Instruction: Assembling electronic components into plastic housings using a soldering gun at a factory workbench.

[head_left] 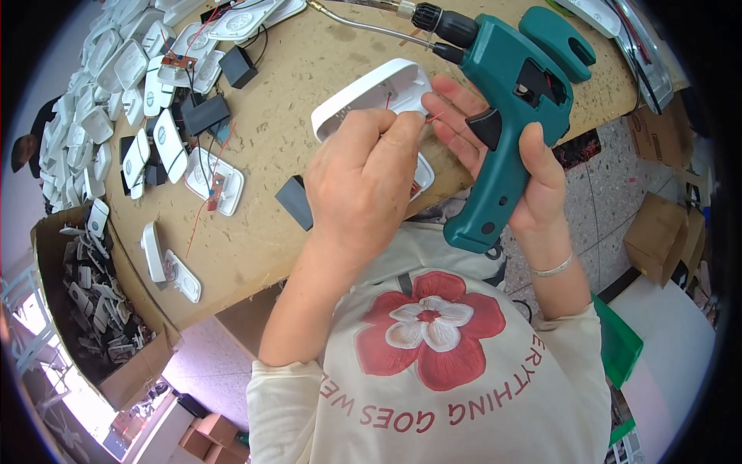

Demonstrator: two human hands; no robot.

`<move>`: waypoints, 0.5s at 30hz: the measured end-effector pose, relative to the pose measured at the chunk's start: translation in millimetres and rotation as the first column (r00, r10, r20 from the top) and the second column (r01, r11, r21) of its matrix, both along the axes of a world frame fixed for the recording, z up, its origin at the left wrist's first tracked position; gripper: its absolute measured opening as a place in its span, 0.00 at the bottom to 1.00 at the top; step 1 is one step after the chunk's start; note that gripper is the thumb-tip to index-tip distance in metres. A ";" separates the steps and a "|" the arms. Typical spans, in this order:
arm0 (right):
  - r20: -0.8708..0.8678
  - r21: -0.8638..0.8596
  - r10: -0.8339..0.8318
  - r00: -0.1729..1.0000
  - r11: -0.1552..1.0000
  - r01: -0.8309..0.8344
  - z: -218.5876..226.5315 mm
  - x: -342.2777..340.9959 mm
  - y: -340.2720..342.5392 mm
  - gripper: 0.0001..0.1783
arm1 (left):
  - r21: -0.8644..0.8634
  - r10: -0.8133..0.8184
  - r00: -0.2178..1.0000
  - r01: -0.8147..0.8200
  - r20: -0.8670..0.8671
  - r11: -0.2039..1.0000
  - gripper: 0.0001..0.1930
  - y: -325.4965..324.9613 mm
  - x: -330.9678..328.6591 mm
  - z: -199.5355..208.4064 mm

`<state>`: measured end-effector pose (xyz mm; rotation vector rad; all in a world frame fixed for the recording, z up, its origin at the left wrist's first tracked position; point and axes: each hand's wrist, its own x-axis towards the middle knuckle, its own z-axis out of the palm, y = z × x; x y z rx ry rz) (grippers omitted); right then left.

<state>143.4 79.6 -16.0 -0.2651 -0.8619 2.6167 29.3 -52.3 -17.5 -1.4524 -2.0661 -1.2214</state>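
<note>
Left fingers (399, 138): thumb and forefinger of the left hand (357, 182) are pressed together, a red wire (437, 117) apparently pinched between them, its end pointing toward 2 o'clock.
Right fingers (457, 104): the green soldering gun (498, 166) is cradled in the right hand (535, 197), thumb and fingers loosely around its handle, the fingertips spread near the wire.
White housing (340, 97): found at 12 o'clock of the left hand, tilted; whether it is braced by hidden fingers cannot be told.
Wire handling: best pinched close to the end and kept slack, with the nozzle, probably hot, pointed away from skin and plastic.
Surface (267, 131): brown and stained; white shells (116, 69) are heaped at 10 o'clock, and a dark block (294, 203) lies at 9 o'clock of the left hand.
Room: a filled carton (131, 380) is seen at 8 o'clock, a green bin (621, 344) at 4, speckled floor (607, 205) at 3.
</note>
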 end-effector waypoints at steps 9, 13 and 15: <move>0.003 -0.003 0.014 1.000 1.000 -0.014 -3.8 -1.9 2.1 0.40 | -0.126 0.059 0.980 -0.084 -0.189 0.988 0.09 -4.4 -6.7 11.7; 0.009 0.000 0.013 1.000 1.000 -0.013 -3.5 -1.9 2.5 0.40 | -0.175 0.049 0.983 -0.080 -0.176 0.981 0.09 -8.1 -6.2 14.8; 0.005 0.001 0.016 1.000 1.000 -0.016 -3.9 -2.2 2.7 0.41 | -0.160 0.067 0.982 -0.095 -0.175 0.983 0.09 -7.6 -7.2 14.6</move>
